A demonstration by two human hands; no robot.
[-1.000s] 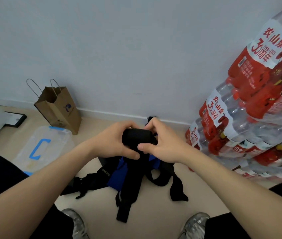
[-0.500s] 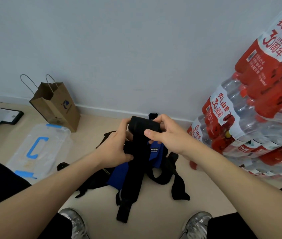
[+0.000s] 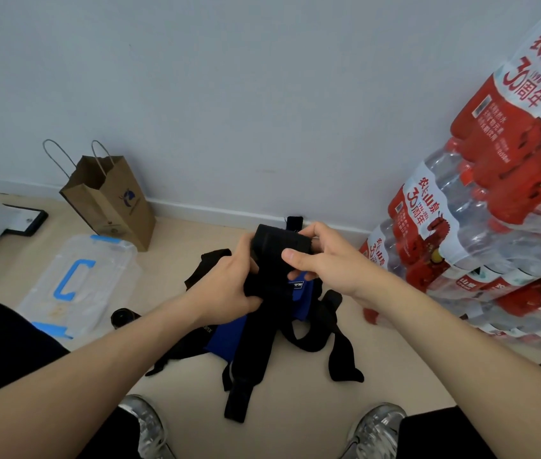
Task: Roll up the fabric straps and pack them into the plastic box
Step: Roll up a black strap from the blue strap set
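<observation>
I hold a black fabric strap [image 3: 274,246] in the air, its top wound into a thick roll and its tail hanging down to the floor. My right hand [image 3: 322,260] grips the roll with thumb in front and fingers behind. My left hand [image 3: 229,286] grips the strap just below the roll. Under them on the floor lies a heap of black and blue straps [image 3: 229,339]. The clear plastic box [image 3: 77,286] with blue latches sits on the floor at the left, lid on. A small dark roll [image 3: 124,317] lies beside it.
A brown paper bag [image 3: 110,200] stands against the wall behind the box. Stacked packs of water bottles [image 3: 481,233] with red labels fill the right side. My two grey shoes [image 3: 143,425] are at the bottom, and a black-framed board [image 3: 26,223] lies at far left.
My left hand slid from the side of the roll down onto the strap below it. The roll has turned, with more strap wound on. The camera shifted slightly.
</observation>
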